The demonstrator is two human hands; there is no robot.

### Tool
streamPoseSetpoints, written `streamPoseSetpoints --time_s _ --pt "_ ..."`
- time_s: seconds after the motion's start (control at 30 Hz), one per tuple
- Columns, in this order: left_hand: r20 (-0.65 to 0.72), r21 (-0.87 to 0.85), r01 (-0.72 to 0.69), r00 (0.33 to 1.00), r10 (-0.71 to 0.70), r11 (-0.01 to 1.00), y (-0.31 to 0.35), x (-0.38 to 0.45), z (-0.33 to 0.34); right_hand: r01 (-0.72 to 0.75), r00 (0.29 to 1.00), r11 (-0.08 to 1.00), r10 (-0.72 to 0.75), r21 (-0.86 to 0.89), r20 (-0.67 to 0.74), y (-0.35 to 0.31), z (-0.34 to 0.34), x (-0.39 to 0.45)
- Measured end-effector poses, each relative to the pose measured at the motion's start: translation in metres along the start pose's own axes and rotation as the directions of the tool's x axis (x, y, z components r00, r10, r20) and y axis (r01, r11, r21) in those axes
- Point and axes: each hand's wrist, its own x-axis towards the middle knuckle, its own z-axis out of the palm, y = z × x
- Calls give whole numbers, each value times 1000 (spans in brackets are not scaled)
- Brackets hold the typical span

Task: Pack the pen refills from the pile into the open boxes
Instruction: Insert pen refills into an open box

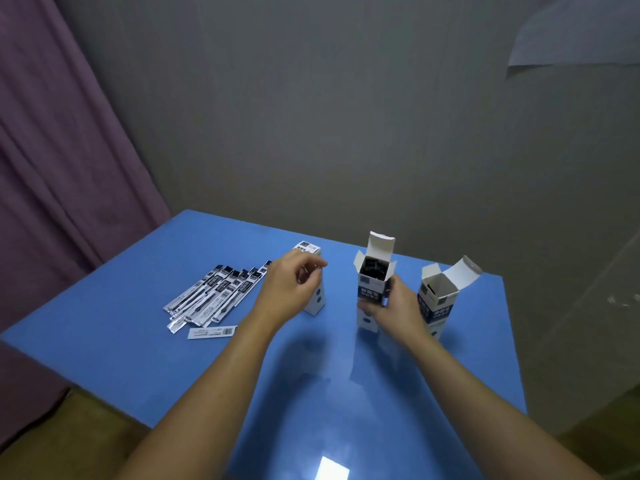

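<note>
A pile of pen refills (214,296) in clear printed sleeves lies on the left of the blue table (311,375). One refill (212,331) lies apart at the pile's near edge. Three upright white boxes stand in a row. The left box (313,271) is closed, and my left hand (294,285) hovers in front of its top with fingers curled; it seems to hold nothing. The middle box (372,271) is open with dark refills inside, and my right hand (391,306) grips its lower half. The right box (438,299) is open.
A grey wall stands behind the table, with a purple curtain (52,202) to the left. A sheet of paper (575,32) hangs on the wall at top right. The table's front edge runs from left to bottom centre, with brown floor below.
</note>
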Motion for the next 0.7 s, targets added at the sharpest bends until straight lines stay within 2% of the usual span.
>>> streamPoseSetpoints --time_s 0.13,0.23,0.37,0.57,0.7 --pt "48 91 161 985 -166 983 -27 -17 -11 -72 996 995 75 -66 41 9 11 10" --pt "44 139 261 962 -269 955 -38 -31 -24 -80 995 996 83 -50 58 11 16 14" --pt "88 266 344 922 -378 900 -52 -47 -38 -111 988 992 117 -58 97 10 18 16" --pt "65 366 478 843 -535 798 -75 -69 -51 -250 945 914 302 -318 126 18 15 4" --pt "33 402 532 805 -592 745 -88 -79 -54 -111 912 781 326 -615 250 6 10 -16"
